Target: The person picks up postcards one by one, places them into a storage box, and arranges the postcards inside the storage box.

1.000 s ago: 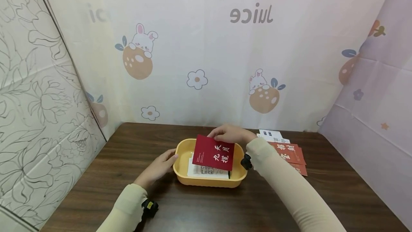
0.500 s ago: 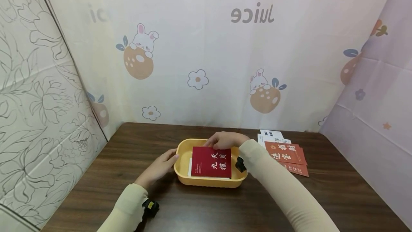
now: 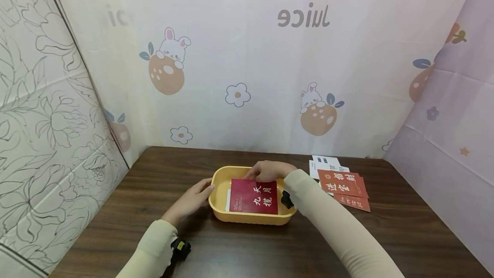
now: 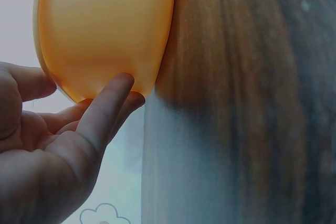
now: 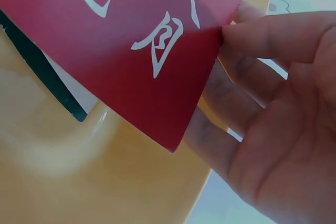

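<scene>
A yellow tray [image 3: 217, 200] stands mid-table. In it lies a dark red card [image 3: 253, 196] with white characters, nearly flat on a white card [image 3: 228, 197] of which only a sliver shows. My right hand [image 3: 257, 174] reaches over the tray's far rim. In the right wrist view my right hand [image 5: 223, 51] pinches the red card [image 5: 136, 40] at its corner, thumb on top and fingers beneath. My left hand [image 3: 206, 190] rests against the tray's left wall. Its straight fingers [image 4: 113, 103] touch the tray [image 4: 105, 30] from outside.
Right of the tray lie several red cards [image 3: 342, 183] overlapping on the dark wooden table [image 3: 154, 226], with white cards [image 3: 325, 162] behind them. Printed curtain walls close in the table at the back and on both sides.
The red card has come down from a tilted position above the tray to lie in it, covering the white "Good Luck" card. My right hand sank with it; my left hand stayed put.
</scene>
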`<state>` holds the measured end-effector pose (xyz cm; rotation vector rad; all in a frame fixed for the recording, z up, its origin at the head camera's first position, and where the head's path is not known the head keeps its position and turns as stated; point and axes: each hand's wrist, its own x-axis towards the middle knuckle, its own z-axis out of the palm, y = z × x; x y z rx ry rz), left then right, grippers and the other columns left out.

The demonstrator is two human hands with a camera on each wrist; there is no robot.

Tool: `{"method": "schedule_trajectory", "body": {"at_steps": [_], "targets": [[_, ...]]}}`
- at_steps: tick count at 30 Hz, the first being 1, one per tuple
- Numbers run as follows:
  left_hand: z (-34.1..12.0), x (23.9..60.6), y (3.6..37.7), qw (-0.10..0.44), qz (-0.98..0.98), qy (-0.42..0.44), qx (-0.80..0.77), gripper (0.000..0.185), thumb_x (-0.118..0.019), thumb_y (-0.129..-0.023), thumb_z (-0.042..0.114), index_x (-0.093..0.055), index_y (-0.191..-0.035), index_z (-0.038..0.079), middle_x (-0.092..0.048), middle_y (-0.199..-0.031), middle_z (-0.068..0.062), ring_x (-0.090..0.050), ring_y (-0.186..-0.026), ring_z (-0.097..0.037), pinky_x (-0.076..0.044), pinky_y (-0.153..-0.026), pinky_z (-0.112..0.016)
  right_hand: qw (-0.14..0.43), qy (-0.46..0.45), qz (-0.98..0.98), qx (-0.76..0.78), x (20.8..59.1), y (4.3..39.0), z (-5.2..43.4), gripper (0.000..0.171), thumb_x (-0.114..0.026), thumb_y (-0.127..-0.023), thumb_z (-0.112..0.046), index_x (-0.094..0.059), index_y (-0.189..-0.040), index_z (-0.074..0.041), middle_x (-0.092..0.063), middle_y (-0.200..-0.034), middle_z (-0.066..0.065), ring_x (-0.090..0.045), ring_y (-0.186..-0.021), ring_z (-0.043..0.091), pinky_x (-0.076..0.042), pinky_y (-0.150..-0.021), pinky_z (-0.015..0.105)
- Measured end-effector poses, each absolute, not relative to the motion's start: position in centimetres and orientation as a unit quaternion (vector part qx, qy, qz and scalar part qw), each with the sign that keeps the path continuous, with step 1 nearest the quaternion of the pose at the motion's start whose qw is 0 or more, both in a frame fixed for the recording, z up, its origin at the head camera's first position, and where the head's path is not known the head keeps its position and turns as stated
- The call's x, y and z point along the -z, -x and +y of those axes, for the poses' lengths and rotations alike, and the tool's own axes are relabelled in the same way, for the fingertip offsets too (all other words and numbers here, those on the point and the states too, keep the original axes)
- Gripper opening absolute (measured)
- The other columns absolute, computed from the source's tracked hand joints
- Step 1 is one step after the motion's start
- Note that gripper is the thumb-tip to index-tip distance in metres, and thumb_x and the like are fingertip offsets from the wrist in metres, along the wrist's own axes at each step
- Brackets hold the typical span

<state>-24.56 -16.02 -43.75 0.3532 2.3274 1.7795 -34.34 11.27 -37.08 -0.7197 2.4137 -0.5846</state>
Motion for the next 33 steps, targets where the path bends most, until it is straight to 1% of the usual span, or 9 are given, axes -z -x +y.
{"method": "schedule_trajectory", "body": {"at_steps": [6,12,16,23,28,33], "targets": [[-15.87,43.71,24.68,0.091,0.786,-0.124,-0.599,0.048,-0.043,-0.110,0.019,-0.036,-0.150,-0.007,-0.047,-0.143,-0.029,-0.054,-0.126,-0.039,-0.053,-0.096,-0.045,0.268,0.256,0.905,0.210,37.15,34.17,11.28,0.041,-0.058,-0.096,0.000,-0.073,-0.125,-0.024,-0.067,-0.117,0.000,-0.059,-0.106,0.021,-0.053,-0.096,0.043],[-15.95,43.72,24.59,0.093,0.786,-0.123,-0.599,0.048,-0.043,-0.110,0.019,-0.036,-0.150,-0.007,-0.047,-0.143,-0.029,-0.053,-0.126,-0.039,-0.053,-0.096,-0.045,0.259,0.280,0.903,0.196,37.33,34.17,11.27,0.040,-0.056,-0.096,0.001,-0.073,-0.125,-0.021,-0.067,-0.115,0.000,-0.059,-0.102,0.020,-0.054,-0.094,0.040],[-15.97,43.76,24.58,0.094,0.784,-0.122,-0.601,0.048,-0.043,-0.110,0.019,-0.035,-0.150,-0.007,-0.046,-0.143,-0.029,-0.053,-0.126,-0.040,-0.053,-0.095,-0.045,0.246,0.295,0.905,0.181,37.46,34.30,11.31,0.038,-0.055,-0.097,0.000,-0.073,-0.125,-0.019,-0.067,-0.117,0.001,-0.058,-0.101,0.019,-0.053,-0.095,0.040],[-15.98,43.70,24.54,0.096,0.784,-0.125,-0.600,0.049,-0.044,-0.110,0.020,-0.036,-0.150,-0.006,-0.046,-0.144,-0.029,-0.053,-0.126,-0.039,-0.053,-0.095,-0.045,0.230,0.302,0.911,0.164,37.51,34.41,11.30,0.032,-0.056,-0.099,-0.007,-0.072,-0.124,-0.019,-0.067,-0.121,0.001,-0.059,-0.106,0.018,-0.050,-0.100,0.042],[-15.97,43.71,24.54,0.095,0.784,-0.126,-0.600,0.049,-0.043,-0.110,0.020,-0.035,-0.150,-0.006,-0.046,-0.143,-0.029,-0.054,-0.126,-0.039,-0.053,-0.095,-0.045,0.232,0.305,0.910,0.159,37.49,34.28,11.40,0.029,-0.058,-0.100,-0.010,-0.072,-0.125,-0.017,-0.067,-0.122,0.000,-0.059,-0.110,0.017,-0.049,-0.102,0.042],[-15.89,43.68,24.50,0.093,0.788,-0.119,-0.598,0.048,-0.044,-0.110,0.021,-0.037,-0.150,-0.005,-0.048,-0.142,-0.028,-0.055,-0.124,-0.038,-0.053,-0.095,-0.046,0.237,0.307,0.907,0.164,37.36,34.14,11.53,0.029,-0.061,-0.100,-0.012,-0.070,-0.127,-0.014,-0.068,-0.121,0.000,-0.060,-0.116,0.020,-0.048,-0.103,0.041]]}}
